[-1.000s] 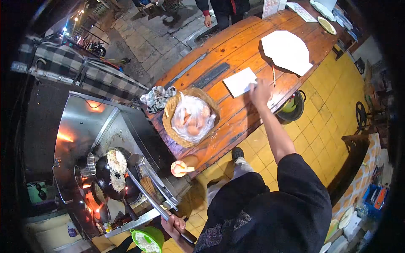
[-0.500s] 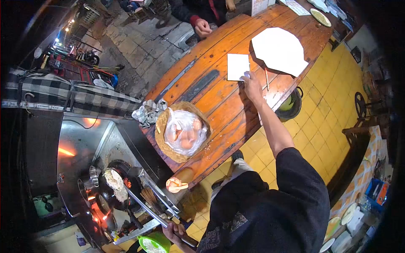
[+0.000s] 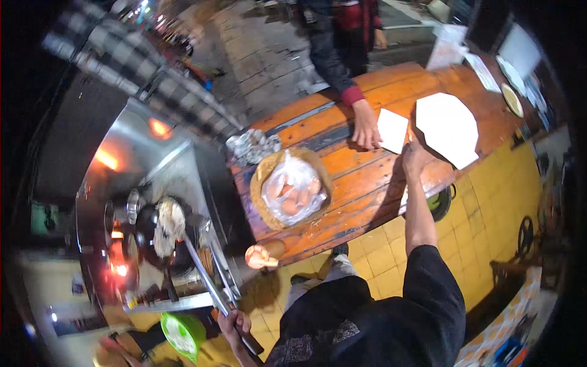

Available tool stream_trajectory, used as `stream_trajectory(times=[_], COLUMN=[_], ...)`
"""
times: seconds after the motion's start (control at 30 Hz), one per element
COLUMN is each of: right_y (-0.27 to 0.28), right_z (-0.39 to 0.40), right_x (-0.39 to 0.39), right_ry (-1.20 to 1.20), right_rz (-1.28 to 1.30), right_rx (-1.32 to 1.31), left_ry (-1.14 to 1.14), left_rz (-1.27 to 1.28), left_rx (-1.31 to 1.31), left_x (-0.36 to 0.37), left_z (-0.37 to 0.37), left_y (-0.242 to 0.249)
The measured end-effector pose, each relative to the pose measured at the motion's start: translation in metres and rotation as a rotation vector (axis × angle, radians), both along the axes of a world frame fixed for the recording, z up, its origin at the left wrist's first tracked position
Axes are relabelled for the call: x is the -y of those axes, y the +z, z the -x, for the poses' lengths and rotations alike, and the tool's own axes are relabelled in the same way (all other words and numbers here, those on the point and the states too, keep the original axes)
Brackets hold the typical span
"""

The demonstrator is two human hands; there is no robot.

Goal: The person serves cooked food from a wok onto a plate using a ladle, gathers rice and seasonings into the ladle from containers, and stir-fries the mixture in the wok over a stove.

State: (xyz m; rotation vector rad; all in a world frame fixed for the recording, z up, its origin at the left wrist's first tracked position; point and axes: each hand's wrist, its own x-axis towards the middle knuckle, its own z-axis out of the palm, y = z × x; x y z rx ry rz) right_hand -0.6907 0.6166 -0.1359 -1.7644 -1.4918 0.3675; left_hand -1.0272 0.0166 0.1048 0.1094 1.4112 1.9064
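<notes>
Spatula [image 3: 206, 275] slants from the wok [image 3: 147, 225] of pale food, the left hand's [image 3: 233, 324] fingers wrapped round its handle! The right hand [image 3: 416, 160] is at the pad [image 3: 391, 130], fingers too blurred to tell. Basket [image 3: 260, 183]: bagged eggs [image 3: 296, 199]. Tub [image 3: 199, 336]: something white.

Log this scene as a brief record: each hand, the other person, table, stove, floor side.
Left hand: closed round a long metal handle angled toward the wok
Right hand: at the near corner of a white pad; grip too blurred to tell
Other person's hand: on the wooden table, beside the pad
Table: basket holding a clear bag; white many-sided sheet
Stove: pale food in the wok
Below stove: green container, white contents
</notes>
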Motion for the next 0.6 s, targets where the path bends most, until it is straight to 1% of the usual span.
stream_trajectory(times=[0.07,0.13,0.17,0.2,0.23,0.27,0.3,0.4,0.43,0.53,0.6], right_y=[0.013,0.067,0.083,0.091,0.100,0.097,0.112,0.110,0.119,0.146,0.133], right_z=[-0.001,0.034,0.051,0.071,0.086,0.098,0.122,0.150,0.169,0.236,0.271], right_x=[0.013,0.070,0.108,0.151,0.196,0.239,0.296,0.402,0.429,0.469,0.471], right_ry=[0.156,0.145,0.243,0.338,0.423,0.585,0.729,1.267,1.324,0.965,0.832], right_rz=[-0.396,-0.615,-0.408,-0.325,-0.247,-0.350,-0.232,-0.045,-0.216,-0.267,-0.185], right_rx=[0.421,0.272,0.010,-0.070,-0.144,-0.019,-0.270,0.093,0.199,0.159,0.051], left_ry=[0.045,-0.066,0.010,0.074,0.087,0.089,0.028,0.013,-0.010,-0.104,-0.193], left_rz=[-0.070,-0.090,0.055,0.189,0.205,0.209,0.185,0.173,0.175,0.171,0.146], left_rx=[0.019,0.081,0.051,0.022,0.000,-0.025,-0.005,0.029,0.029,0.029,0.019], left_x=[0.010,0.038,0.037,0.030,0.035,0.041,0.055,0.079,0.088,0.125,0.153], left_z=[-0.003,0.013,0.007,0.003,0.003,0.007,0.016,0.035,0.044,0.069,0.088], left_y=[-0.003,-0.019,-0.002,0.010,0.011,0.009,0.007,0.002,-0.001,-0.011,-0.018])
